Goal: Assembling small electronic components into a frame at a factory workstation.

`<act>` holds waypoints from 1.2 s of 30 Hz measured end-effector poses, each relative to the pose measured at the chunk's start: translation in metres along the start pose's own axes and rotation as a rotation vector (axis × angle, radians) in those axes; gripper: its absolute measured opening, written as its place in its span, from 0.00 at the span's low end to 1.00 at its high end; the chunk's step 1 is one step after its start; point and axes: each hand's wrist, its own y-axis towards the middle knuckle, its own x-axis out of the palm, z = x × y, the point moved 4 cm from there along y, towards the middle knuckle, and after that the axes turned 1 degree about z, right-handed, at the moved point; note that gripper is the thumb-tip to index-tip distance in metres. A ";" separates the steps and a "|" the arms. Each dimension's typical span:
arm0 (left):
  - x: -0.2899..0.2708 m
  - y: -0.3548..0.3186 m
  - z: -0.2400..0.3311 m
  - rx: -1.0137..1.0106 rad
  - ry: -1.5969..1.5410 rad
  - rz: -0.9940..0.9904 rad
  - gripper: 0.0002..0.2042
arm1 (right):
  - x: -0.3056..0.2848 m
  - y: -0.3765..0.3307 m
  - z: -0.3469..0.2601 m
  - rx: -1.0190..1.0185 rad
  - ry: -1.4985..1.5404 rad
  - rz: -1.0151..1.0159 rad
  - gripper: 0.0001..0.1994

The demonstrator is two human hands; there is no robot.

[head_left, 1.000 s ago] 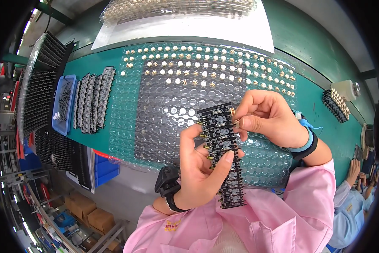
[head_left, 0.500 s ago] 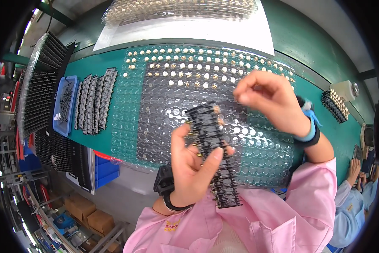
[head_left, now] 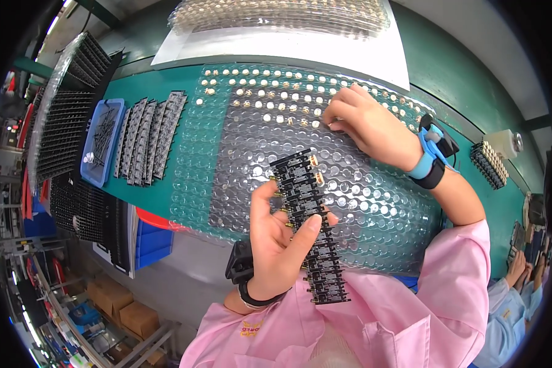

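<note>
My left hand (head_left: 282, 239) is closed round a long black connector strip (head_left: 306, 208), which stands tilted over the near part of a clear plastic blister tray (head_left: 245, 184). Two small white-and-copper parts (head_left: 316, 170) sit along the strip's upper right edge. My right hand (head_left: 371, 126) is over the tray, its fingers bent together beside the front row of small round white parts (head_left: 280, 118). Whatever its fingertips hold, if anything, is hidden. Several rows of these parts fill the tray's far pockets.
Several black strips (head_left: 150, 141) lie left of the tray, next to a blue bin (head_left: 101, 144) of thin dark pieces. A rack of black strips (head_left: 67, 116) stands at far left. Stacked trays (head_left: 282, 17) lie at the back. At far right, another person's hands (head_left: 519, 268) show.
My right hand has moved from above the strip down to the front row of white parts in the tray. The left hand keeps the strip nearly still. The view has shifted slightly.
</note>
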 end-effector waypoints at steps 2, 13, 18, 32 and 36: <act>-0.002 0.001 0.000 0.003 0.002 0.010 0.23 | -0.008 -0.002 -0.004 0.165 0.250 -0.024 0.04; 0.008 0.007 -0.007 -0.033 0.012 -0.028 0.23 | -0.012 -0.038 -0.038 0.674 1.523 -0.101 0.07; 0.015 0.008 -0.008 -0.023 -0.006 -0.019 0.23 | -0.009 -0.041 -0.047 0.777 1.730 -0.057 0.08; 0.013 0.009 -0.008 0.006 -0.010 -0.048 0.23 | -0.003 -0.044 -0.050 0.807 1.772 -0.068 0.07; 0.015 0.009 -0.009 0.014 -0.022 -0.048 0.24 | -0.002 -0.044 -0.049 0.800 1.800 -0.046 0.06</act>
